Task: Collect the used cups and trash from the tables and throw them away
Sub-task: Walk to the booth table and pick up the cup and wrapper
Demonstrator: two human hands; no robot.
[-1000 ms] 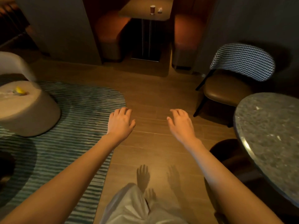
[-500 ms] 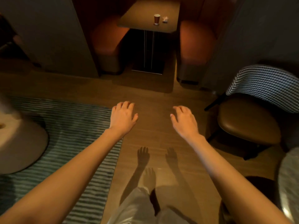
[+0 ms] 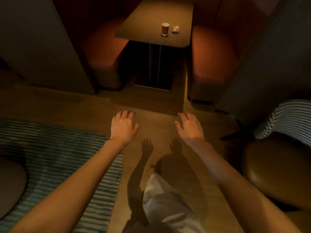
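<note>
The paper cup (image 3: 165,29) stands upright on the booth table (image 3: 144,29), with a crumpled wad of trash (image 3: 175,29) just beside it on the side toward the right hand. Both lie straight ahead of the 2 hands and well beyond them, past the table's near edge. The cup sits a little nearer the right hand's (image 3: 189,127) line than the left hand's (image 3: 123,126), so the right looks the likelier one to take it. Each hand hangs palm down over the wooden floor (image 3: 156,125), fingers loosely spread, holding nothing. Orange bench seats (image 3: 213,54) flank the table on either side; a striped rug (image 3: 55,148) lies off to the left.
</note>
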